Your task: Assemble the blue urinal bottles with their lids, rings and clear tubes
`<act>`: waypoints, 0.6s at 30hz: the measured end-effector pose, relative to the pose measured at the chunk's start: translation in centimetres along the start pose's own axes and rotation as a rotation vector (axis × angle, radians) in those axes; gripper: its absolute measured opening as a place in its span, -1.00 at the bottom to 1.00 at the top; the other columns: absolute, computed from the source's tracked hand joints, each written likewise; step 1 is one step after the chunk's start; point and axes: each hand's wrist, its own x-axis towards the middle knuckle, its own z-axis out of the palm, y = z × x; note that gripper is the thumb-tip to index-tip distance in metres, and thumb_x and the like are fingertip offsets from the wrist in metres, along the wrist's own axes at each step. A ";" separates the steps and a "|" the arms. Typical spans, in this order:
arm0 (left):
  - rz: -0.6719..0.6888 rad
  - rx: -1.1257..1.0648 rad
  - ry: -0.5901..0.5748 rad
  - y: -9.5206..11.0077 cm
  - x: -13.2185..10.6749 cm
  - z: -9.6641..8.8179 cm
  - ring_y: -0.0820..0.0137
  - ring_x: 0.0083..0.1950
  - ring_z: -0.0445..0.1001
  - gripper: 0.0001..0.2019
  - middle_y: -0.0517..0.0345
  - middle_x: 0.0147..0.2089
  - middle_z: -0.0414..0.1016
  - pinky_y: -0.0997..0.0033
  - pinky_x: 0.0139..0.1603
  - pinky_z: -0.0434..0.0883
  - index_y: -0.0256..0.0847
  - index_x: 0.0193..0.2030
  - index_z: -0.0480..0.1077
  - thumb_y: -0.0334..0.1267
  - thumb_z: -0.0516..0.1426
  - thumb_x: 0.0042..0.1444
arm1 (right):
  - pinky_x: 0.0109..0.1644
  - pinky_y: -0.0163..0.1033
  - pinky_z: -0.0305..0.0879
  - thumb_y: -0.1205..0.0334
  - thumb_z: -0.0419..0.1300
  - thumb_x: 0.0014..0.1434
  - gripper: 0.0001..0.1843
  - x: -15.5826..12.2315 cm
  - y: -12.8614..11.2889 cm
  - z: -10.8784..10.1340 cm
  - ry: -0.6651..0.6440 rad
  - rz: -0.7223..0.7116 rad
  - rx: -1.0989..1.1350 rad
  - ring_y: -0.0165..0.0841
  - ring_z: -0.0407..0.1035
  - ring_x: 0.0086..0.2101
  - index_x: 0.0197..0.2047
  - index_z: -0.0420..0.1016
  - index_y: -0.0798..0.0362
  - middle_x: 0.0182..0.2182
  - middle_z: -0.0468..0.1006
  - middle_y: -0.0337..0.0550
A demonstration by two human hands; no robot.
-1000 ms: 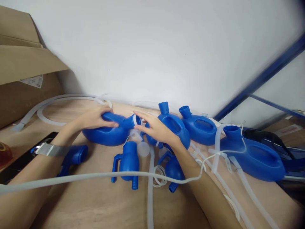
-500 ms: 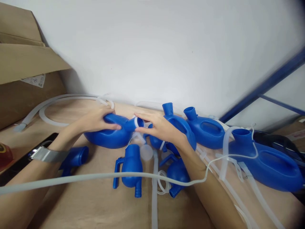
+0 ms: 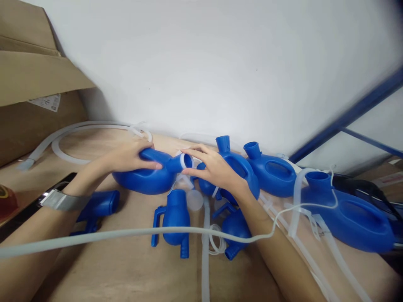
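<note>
Head view: left hand point(image 3: 126, 157) grips blue bottle point(image 3: 141, 181) (by its handle); right fingers point(image 3: 201, 152) pinch its clear collar point(image 3: 181, 160).

Left hand point(image 3: 130, 157) clasped, right hand point(image 3: 217, 170) pinching

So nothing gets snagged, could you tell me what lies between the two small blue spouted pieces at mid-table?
The head view shows a translucent hose, a crossing tube and a coil of thin tubing between the left piece and the right piece.
</note>
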 end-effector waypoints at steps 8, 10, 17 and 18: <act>-0.003 -0.016 -0.003 0.1 0.1 -0.1 -0.07 0.03 0.56 -0.13 -0.06 0.02 0.64 0.11 0.02 0.45 -0.14 -0.03 0.52 0.62 0.21 -0.20 | 0.26 0.05 0.50 -0.07 0.32 0.39 -0.37 -0.1 0.4 -0.1 -0.043 -0.030 0.046 -0.16 0.49 0.06 0.44 0.43 -0.12 0.16 0.51 -0.02; -0.005 -0.022 -0.007 0.2 0.0 -0.1 -0.08 0.03 0.56 -0.14 -0.05 0.01 0.64 0.10 0.03 0.44 -0.14 -0.04 0.52 0.60 0.22 -0.20 | 0.26 0.04 0.49 -0.05 0.32 0.39 -0.36 -0.2 0.5 -0.1 -0.045 -0.054 0.048 -0.16 0.48 0.08 0.45 0.42 -0.08 0.17 0.50 0.00; -0.004 -0.006 -0.020 0.0 0.1 0.0 -0.08 0.03 0.56 -0.14 -0.08 0.04 0.62 0.07 0.04 0.44 -0.14 -0.03 0.48 0.61 0.21 -0.18 | 0.38 0.12 0.40 0.03 0.28 0.43 -0.44 -0.2 1.0 -0.5 -0.064 -0.163 0.046 -0.10 0.42 0.25 0.45 0.43 -0.16 0.27 0.49 0.00; 0.000 -0.003 -0.021 -0.1 0.1 0.0 -0.08 0.03 0.56 -0.13 -0.08 0.03 0.62 0.07 0.04 0.44 -0.15 -0.04 0.48 0.62 0.20 -0.18 | 0.41 0.12 0.37 0.07 0.26 0.44 -0.47 -0.2 1.1 -0.6 -0.072 -0.190 0.050 -0.11 0.39 0.29 0.43 0.44 -0.16 0.30 0.48 -0.01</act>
